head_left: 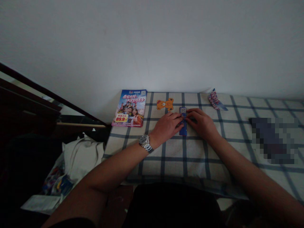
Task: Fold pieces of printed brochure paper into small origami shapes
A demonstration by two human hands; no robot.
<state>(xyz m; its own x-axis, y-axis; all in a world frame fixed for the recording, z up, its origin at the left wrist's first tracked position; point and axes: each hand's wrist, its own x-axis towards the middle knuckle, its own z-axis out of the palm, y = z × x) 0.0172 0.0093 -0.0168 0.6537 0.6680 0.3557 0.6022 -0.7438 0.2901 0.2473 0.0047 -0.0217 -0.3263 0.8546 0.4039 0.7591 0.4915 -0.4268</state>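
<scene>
My left hand (167,125), with a metal watch on its wrist, and my right hand (200,122) meet over a narrow folded blue paper strip (183,130) lying on the checked cloth (190,155). The fingers of both hands are curled and pressed onto the strip's middle. Its top end with a small printed square sticks out above the fingers, and its lower end shows below them. An orange bear-shaped cutout (165,104) lies just beyond my left hand.
A colourful printed flyer (130,108) lies at the cloth's far left corner. A small folded patterned paper piece (215,100) sits at the back near the white wall. A blurred dark patch (273,139) is on the right. Bags and cloth lie on the floor at left.
</scene>
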